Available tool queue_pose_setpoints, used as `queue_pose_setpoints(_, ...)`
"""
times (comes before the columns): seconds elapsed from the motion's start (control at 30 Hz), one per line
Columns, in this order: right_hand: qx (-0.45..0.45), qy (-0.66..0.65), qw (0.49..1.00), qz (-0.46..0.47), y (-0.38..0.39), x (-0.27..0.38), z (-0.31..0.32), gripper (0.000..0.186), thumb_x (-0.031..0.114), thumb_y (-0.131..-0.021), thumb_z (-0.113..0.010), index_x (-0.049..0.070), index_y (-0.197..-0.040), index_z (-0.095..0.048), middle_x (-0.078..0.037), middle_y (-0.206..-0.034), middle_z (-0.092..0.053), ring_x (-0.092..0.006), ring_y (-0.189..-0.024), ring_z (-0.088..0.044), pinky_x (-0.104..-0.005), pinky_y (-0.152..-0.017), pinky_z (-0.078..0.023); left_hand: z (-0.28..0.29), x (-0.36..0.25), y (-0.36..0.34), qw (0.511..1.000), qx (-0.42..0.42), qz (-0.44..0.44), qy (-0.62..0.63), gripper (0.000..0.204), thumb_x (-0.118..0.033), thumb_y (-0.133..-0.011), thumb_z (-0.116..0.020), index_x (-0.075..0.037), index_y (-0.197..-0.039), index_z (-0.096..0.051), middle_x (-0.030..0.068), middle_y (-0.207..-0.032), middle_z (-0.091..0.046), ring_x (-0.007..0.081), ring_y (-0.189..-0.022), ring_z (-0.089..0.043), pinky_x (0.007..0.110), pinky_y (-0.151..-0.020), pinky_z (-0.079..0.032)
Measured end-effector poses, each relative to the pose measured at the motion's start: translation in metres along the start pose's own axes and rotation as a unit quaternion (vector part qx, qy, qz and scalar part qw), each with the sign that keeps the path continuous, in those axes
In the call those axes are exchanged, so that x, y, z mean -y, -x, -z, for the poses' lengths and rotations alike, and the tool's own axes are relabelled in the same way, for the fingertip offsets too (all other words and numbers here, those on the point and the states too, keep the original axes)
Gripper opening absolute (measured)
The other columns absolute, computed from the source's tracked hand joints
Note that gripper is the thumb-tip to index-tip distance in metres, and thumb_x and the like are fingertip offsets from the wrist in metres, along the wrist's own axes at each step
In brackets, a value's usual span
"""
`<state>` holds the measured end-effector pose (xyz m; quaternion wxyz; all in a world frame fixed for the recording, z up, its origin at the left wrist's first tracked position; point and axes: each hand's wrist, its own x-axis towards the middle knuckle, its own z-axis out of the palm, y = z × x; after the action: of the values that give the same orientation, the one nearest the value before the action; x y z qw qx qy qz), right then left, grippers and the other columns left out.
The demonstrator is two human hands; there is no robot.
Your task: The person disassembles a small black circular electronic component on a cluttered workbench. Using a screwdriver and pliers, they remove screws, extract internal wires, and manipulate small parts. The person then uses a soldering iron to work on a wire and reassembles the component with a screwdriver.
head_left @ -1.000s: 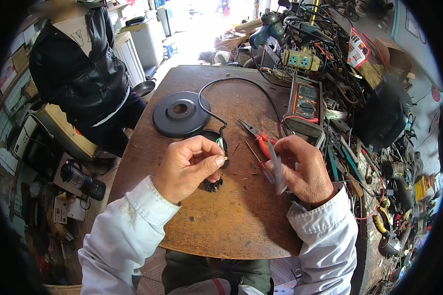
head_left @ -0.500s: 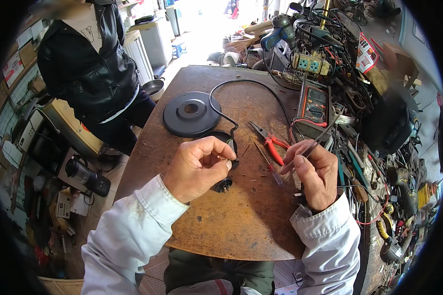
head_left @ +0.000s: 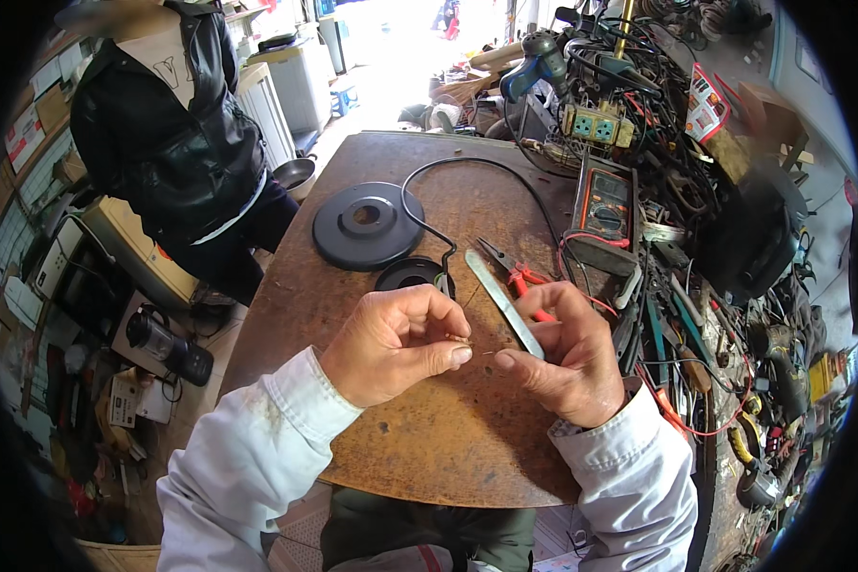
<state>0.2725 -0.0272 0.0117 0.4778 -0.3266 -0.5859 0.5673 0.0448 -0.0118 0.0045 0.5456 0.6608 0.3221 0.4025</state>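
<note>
My left hand [head_left: 396, 338] is closed in a pinch, thumb against forefinger, on a thin coppery wire whose tip just shows. In my right hand [head_left: 577, 362] a flat grey metal blade [head_left: 498, 297] is gripped, slanting away toward the far left. The two hands are close together above the wooden table [head_left: 391, 453]. Just beyond my left hand lies a small black round dish [head_left: 408, 274], with a black cord [head_left: 534, 191] curving to it. Farther off rests a larger dark disc-shaped cover [head_left: 367, 225]. Red-handled pliers [head_left: 517, 275] lie behind my right hand, partly hidden by it.
A multimeter [head_left: 608, 210] with red leads stands at the table's right edge. Tangled cables and hand tools crowd the right side, with a blue-grey heat gun [head_left: 536, 69] at the back. A person in a black jacket [head_left: 167, 124] stands far left, above a blender [head_left: 172, 345].
My right hand has moved left and nearer my left hand, and the blade has turned to point far left. My left hand has shifted slightly toward the right and nearer me.
</note>
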Motion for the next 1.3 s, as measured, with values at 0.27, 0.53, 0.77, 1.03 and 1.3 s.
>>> queue_pose_setpoints(0.27,0.086,0.011,0.994,-0.063,0.003,-0.005,0.003,0.018,0.010,-0.097,-0.066,-0.003,-0.109,-0.060,0.001,-0.088,-0.064,-0.0022,-0.080,-0.056,-0.0189,-0.067,-0.045,-0.004,-0.001,0.000,1.000,0.024,0.008,-0.001,0.017,-0.002,-0.088,-0.074,-0.001,-0.102,-0.063,0.0027,-0.091,-0.068,0.0077,-0.084,-0.065,0.024,-0.077,-0.054)
queue_pose_setpoints(0.53,0.074,-0.008,0.996,-0.046,0.003,-0.013,-0.004,0.012,0.007,-0.097,-0.065,-0.001,-0.105,-0.061,0.003,-0.086,-0.061,-0.0027,-0.076,-0.052,-0.0199,-0.066,-0.043,-0.009,-0.005,0.000,0.999,0.010,0.019,0.045,0.029,0.000,-0.088,-0.073,0.001,-0.114,-0.060,0.0043,-0.098,-0.068,0.0086,-0.087,-0.066,0.024,-0.080,-0.055)
queue_pose_setpoints(0.77,0.010,-0.028,1.000,-0.005,0.006,-0.021,-0.013,0.012,0.008,-0.097,-0.065,0.001,-0.106,-0.061,0.003,-0.089,-0.062,-0.0026,-0.079,-0.052,-0.0194,-0.068,-0.042,-0.008,0.003,-0.001,0.991,-0.005,0.052,0.124,0.027,-0.005,-0.089,-0.074,0.002,-0.113,-0.063,0.0037,-0.095,-0.069,0.0080,-0.082,-0.065,0.023,-0.074,-0.055)
queue_pose_setpoints(1.03,-0.012,-0.006,1.000,0.013,0.009,-0.021,-0.017,0.014,0.009,-0.098,-0.063,0.001,-0.109,-0.062,0.002,-0.087,-0.062,-0.0028,-0.078,-0.052,-0.0195,-0.068,-0.042,-0.009,0.000,-0.002,0.997,-0.025,0.039,0.056,0.018,-0.011,-0.092,-0.072,0.002,-0.105,-0.068,0.0036,-0.093,-0.069,0.0075,-0.078,-0.065,0.021,-0.070,-0.054)
queue_pose_setpoints(1.3,-0.132,0.164,0.971,0.114,0.001,-0.011,-0.002,0.034,0.024,-0.103,-0.055,-0.002,-0.087,-0.071,-0.002,-0.069,-0.049,-0.0104,-0.070,-0.045,-0.0276,-0.063,-0.036,-0.003,-0.003,-0.002,0.995,-0.051,0.039,0.074,0.014,-0.011,-0.094,-0.067,0.001,-0.101,-0.064,0.0109,-0.094,-0.070,0.0163,-0.079,-0.070,0.027,-0.070,-0.058)
